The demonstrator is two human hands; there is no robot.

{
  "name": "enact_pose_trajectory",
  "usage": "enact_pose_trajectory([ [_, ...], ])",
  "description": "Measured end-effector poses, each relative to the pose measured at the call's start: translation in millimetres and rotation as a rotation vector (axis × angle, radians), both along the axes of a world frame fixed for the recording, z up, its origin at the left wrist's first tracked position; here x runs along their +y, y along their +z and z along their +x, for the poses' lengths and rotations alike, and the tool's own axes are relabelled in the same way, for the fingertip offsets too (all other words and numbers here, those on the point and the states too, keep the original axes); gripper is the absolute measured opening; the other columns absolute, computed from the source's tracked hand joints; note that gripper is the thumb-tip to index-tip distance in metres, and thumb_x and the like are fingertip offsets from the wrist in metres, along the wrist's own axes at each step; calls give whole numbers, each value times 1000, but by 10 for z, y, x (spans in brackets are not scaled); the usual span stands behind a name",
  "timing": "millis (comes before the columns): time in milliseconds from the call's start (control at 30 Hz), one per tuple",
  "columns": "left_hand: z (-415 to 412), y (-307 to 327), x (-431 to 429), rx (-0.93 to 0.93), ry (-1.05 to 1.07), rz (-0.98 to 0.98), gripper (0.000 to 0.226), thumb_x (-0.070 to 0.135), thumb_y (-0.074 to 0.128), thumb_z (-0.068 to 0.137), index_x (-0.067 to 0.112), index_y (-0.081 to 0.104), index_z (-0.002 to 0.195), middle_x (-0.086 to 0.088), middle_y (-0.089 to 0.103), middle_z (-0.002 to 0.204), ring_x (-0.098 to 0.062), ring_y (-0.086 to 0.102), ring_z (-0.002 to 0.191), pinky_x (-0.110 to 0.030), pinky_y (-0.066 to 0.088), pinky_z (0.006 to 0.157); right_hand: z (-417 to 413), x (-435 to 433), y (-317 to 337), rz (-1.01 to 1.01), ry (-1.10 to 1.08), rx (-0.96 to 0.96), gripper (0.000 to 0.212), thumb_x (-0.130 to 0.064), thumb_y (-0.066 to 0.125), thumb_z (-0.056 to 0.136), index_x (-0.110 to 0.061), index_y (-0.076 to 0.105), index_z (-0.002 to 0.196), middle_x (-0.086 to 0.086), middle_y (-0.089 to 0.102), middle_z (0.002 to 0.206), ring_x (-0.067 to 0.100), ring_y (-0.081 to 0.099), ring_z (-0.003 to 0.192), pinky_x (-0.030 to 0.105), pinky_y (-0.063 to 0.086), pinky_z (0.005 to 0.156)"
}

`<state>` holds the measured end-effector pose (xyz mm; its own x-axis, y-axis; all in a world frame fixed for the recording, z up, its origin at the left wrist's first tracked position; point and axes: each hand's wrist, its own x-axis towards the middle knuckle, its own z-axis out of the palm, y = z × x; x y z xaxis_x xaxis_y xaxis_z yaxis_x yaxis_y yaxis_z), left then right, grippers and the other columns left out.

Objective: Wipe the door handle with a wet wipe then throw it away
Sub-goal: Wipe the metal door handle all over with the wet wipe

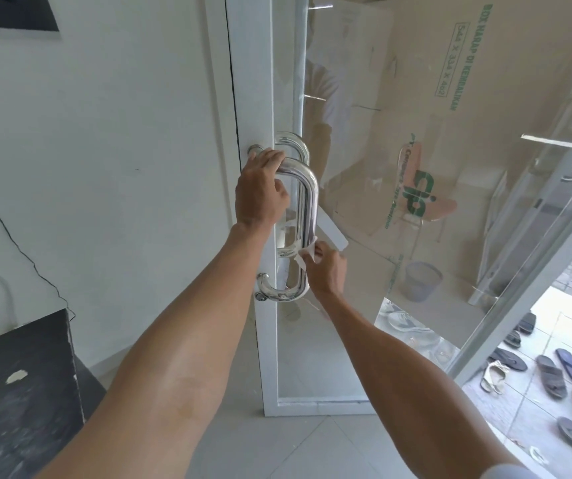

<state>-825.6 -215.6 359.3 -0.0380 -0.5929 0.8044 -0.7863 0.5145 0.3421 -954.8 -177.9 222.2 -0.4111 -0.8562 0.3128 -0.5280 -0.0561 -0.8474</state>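
A polished steel D-shaped door handle point(307, 202) is fixed to the white frame of a glass door point(257, 81). My left hand point(260, 188) grips the handle's upper bend. My right hand point(324, 267) pinches a white wet wipe point(307, 252) and presses it against the lower part of the vertical bar. A second handle on the far side of the glass shows behind the first.
A dark stone counter point(18, 392) stands at the lower left against the white wall. Cardboard with green print point(450, 98) covers the area behind the glass. A mesh waste bin point(421, 281) shows in the glass. Several sandals point(554, 371) lie outside at the right.
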Motion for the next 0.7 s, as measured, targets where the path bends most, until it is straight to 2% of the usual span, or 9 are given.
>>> enact_pose_trajectory([
  [233, -23, -42, 15, 24, -7, -49, 55, -5, 44, 69, 5, 64, 120, -7, 67, 121, -26, 59, 117, -37, 43, 108, 93, 37, -385, 108, -56, -3, 26, -30, 70, 82, -6, 68, 89, 9, 74, 90, 28, 67, 81, 32, 51, 71],
  [400, -20, -59, 14, 8, -1, -86, 58, -3, 39, 69, 3, 64, 121, -8, 67, 121, -25, 60, 118, -38, 39, 111, 131, 52, -586, 270, -69, -58, 22, -26, 72, 80, -5, 65, 79, 10, 72, 84, 25, 63, 75, 28, 44, 63],
  [567, -49, -80, 31, 8, 6, -110, 59, 2, 32, 72, 1, 64, 122, -11, 66, 121, -28, 60, 118, -43, 43, 108, 140, 28, -616, 399, -87, -128, 25, -23, 72, 83, -8, 56, 73, 12, 62, 75, 25, 52, 72, 28, 34, 63],
  [633, -62, -90, 43, 9, 2, -112, 58, 1, 34, 72, 0, 63, 122, -13, 66, 122, -29, 59, 120, -46, 45, 106, 159, 2, -659, 435, -90, -189, 26, -23, 73, 83, -5, 57, 73, 9, 59, 72, 25, 52, 71, 31, 39, 62],
  [700, -52, -105, 52, 6, -5, -106, 57, -5, 40, 71, 0, 62, 124, -14, 65, 123, -30, 58, 122, -48, 46, 104, 209, -2, -699, 470, -93, -286, 24, -22, 73, 83, 0, 65, 79, 10, 60, 73, 26, 56, 73, 37, 51, 68],
])
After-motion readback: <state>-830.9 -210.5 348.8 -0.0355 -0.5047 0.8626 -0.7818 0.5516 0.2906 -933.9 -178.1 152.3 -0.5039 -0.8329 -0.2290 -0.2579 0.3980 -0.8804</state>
